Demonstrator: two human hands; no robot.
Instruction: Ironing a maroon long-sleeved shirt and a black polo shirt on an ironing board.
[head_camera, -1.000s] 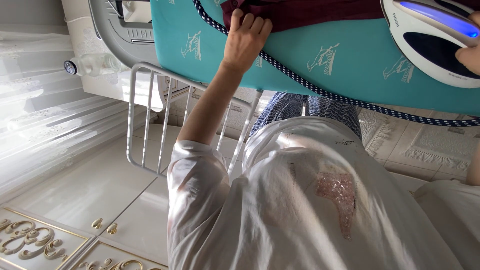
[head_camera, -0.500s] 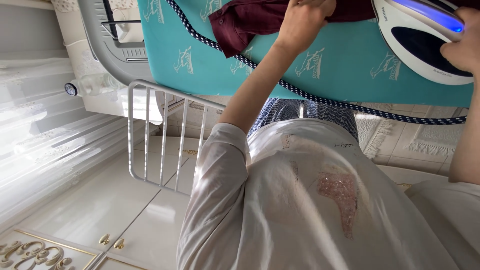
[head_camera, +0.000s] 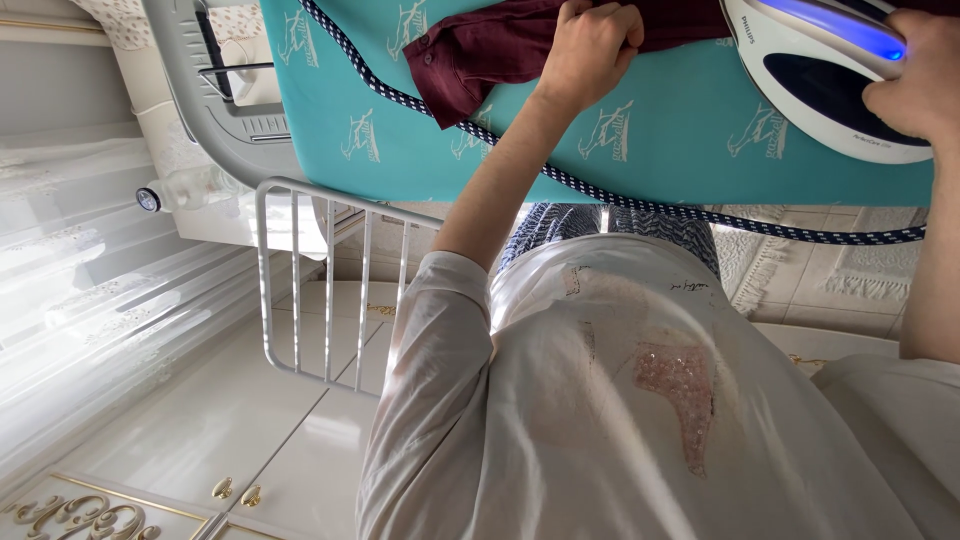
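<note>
Left hand (head_camera: 590, 45) pinches the shirt (head_camera: 520, 45); right hand (head_camera: 915, 75), at three o'clock, grips the iron (head_camera: 815, 85). Iron could scorch bunched cloth or burn fingers.

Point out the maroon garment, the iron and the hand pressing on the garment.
maroon garment (head_camera: 480, 50), head view, on the spread cloth left of the hand.
iron (head_camera: 820, 80), head view, on its white and dark blue body.
left hand (head_camera: 590, 45), head view, on the back of the hand.

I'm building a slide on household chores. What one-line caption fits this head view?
Left hand presses a maroon garment on a teal ironing board; right hand grips a white iron.
</note>
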